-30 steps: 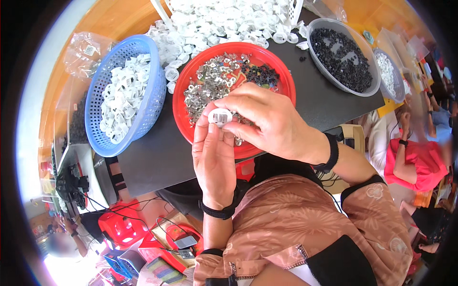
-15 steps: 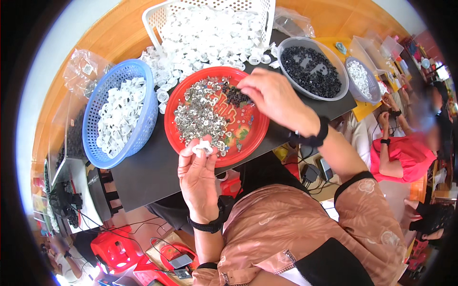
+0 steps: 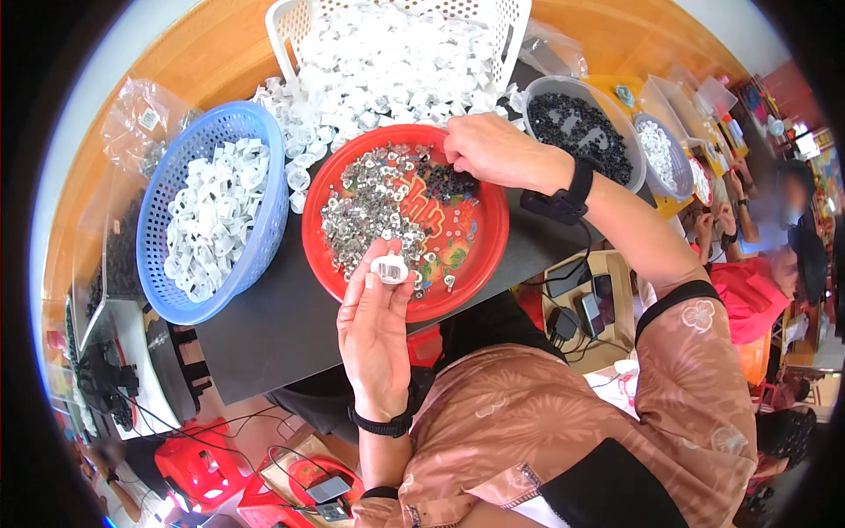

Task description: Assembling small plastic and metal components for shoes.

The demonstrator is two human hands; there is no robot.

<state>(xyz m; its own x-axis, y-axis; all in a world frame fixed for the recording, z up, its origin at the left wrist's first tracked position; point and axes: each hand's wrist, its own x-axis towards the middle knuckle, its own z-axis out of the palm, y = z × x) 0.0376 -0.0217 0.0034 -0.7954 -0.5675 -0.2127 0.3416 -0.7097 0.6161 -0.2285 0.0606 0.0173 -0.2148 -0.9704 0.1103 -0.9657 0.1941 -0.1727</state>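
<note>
My left hand [image 3: 374, 330] pinches a small white plastic housing [image 3: 389, 269] between thumb and fingers, over the near edge of a round red plate [image 3: 488, 251]. A square opening in the housing faces up. On the plate lie many small metal parts [image 3: 356, 207], with a heap of tiny black parts [image 3: 449, 182] at its far right. My right hand [image 3: 506, 154] is closed, its fingertips bent down at that black heap. Whatever is between those fingertips is hidden.
A blue basket [image 3: 273, 211] of white housings stands left of the plate. Behind it, a white basket [image 3: 519, 44] and loose white housings fill the back. A grey bowl [image 3: 635, 172] of black parts and a smaller bowl [image 3: 685, 180] of white parts stand right. Other people sit farther right.
The white housing has been turned in my left hand, so its opening now faces up. My right hand has shifted slightly, with its fingers bent more tightly beside the black parts.
</note>
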